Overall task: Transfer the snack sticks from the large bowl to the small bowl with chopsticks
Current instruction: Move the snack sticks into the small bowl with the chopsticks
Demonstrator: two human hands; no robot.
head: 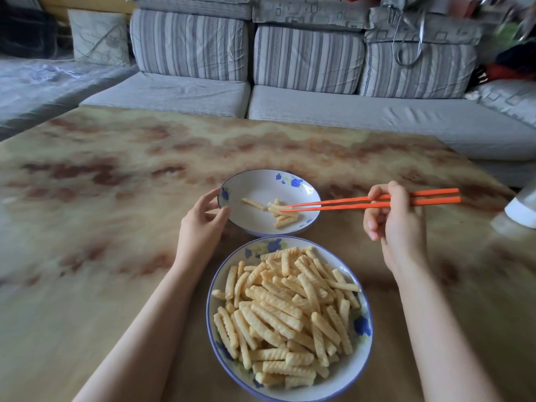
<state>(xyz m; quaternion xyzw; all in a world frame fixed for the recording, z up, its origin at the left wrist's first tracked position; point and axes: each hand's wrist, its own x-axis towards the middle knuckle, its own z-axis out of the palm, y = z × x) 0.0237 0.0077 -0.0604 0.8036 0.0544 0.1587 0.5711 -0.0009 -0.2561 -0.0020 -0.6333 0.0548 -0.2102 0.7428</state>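
A large white bowl (359, 369) with blue flowers sits at the near table edge, heaped with ridged yellow snack sticks (287, 311). Just beyond it stands a small white bowl (261, 187) holding several snack sticks (282, 216). My left hand (201, 224) grips the small bowl's left rim. My right hand (397, 224) holds a pair of orange chopsticks (348, 203). Their tips hover over the sticks in the small bowl, slightly apart, with nothing pinched between them.
The bowls stand on a marbled tan table (116, 198). A white object (522, 210) sits at the table's right edge. A grey striped sofa (304, 82) runs behind the table, with bags piled at its right end.
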